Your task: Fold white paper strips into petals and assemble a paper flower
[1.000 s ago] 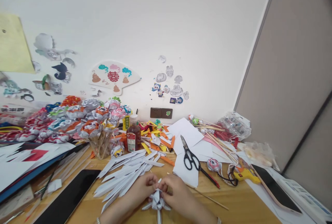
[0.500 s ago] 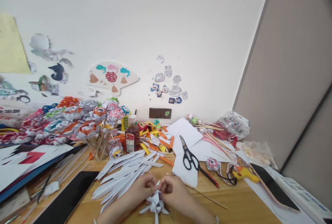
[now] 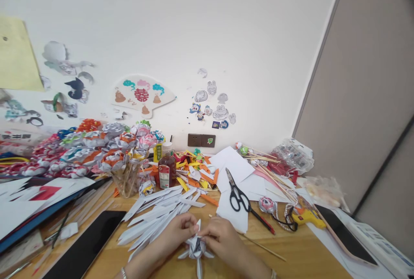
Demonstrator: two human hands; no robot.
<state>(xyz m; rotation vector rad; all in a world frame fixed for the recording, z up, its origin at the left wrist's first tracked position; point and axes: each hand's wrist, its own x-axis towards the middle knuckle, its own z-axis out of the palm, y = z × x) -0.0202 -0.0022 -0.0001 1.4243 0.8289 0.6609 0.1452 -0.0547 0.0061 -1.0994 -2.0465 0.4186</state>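
Note:
A white folded-paper flower (image 3: 196, 251) with pointed strips sticking out lies low in the middle, over the wooden table. My left hand (image 3: 181, 232) pinches its upper left part, beside a strip that points upward. From the other side my right hand (image 3: 217, 236) has its fingers closed on the flower's upper right edge. My fingertips hide part of the folds there. Just left of my left hand, several folded white paper strips (image 3: 155, 218) lie fanned out.
Black-handled scissors (image 3: 239, 199) lie on white paper, and a thin stick (image 3: 263, 246) is right of my hands. Farther back are a bottle (image 3: 165, 167), orange and yellow paper pieces, and heaped paper flowers (image 3: 93, 149). A yellow glue gun (image 3: 308, 217) and phones (image 3: 87, 244) flank the sides.
My right hand has turned, its fingers now lower and pointing left onto the flower. More of the upright strip shows between my hands. The whole view has shifted slightly.

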